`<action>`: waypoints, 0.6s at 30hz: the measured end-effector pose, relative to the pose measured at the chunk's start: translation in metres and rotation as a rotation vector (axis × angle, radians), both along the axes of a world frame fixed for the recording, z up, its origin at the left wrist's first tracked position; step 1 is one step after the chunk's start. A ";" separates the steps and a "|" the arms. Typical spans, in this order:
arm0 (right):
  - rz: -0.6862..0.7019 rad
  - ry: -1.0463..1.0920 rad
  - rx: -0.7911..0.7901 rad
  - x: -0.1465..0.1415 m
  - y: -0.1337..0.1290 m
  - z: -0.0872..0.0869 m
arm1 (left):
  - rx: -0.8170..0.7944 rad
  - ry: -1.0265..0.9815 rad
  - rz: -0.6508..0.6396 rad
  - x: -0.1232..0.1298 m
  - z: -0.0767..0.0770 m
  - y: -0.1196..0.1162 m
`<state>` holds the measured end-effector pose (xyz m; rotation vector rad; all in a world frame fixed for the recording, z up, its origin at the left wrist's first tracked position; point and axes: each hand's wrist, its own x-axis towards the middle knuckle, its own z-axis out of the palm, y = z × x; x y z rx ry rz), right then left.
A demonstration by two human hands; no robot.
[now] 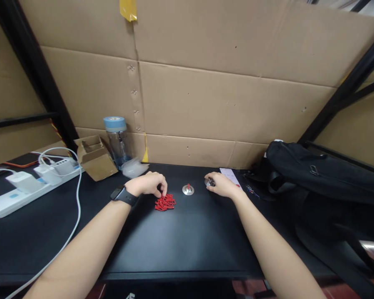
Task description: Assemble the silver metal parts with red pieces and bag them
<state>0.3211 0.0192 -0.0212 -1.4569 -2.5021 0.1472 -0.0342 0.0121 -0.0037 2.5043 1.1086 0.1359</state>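
Observation:
A loose pile of red cord loops [165, 202] lies on the black table. My left hand [151, 185], with a dark watch on its wrist, has its thumb and fingertips closed at the pile's upper edge, on a bit of the cord. To the right of the pile sits a small shiny metal disc [188, 190] with a red piece standing up at its centre. Further right, the fingers of my right hand [221, 185] are curled round a shiny, roundish metal piece [209, 182], partly hidden by the fingers and resting at table level.
At the left are a white power strip [18, 197] with chargers and a cable, an open cardboard box [96, 160], a blue-lidded bottle [116, 139] and a clear plastic bag [134, 167]. A black backpack [318, 178] fills the right. Cardboard [193, 104] walls the back.

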 end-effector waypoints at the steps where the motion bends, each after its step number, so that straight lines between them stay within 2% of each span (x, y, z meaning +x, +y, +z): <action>1: -0.004 0.012 -0.003 0.003 0.002 0.000 | 0.010 0.015 0.002 0.000 0.000 0.000; 9: -0.020 0.121 -0.076 0.015 0.012 -0.009 | 0.016 0.009 0.025 -0.013 0.003 0.003; 13: -0.010 0.151 -0.082 0.018 0.016 -0.010 | 0.082 -0.114 0.011 -0.011 0.012 0.001; 18: -0.009 0.174 -0.082 0.020 0.016 -0.008 | 0.142 -0.299 0.028 0.004 0.016 -0.005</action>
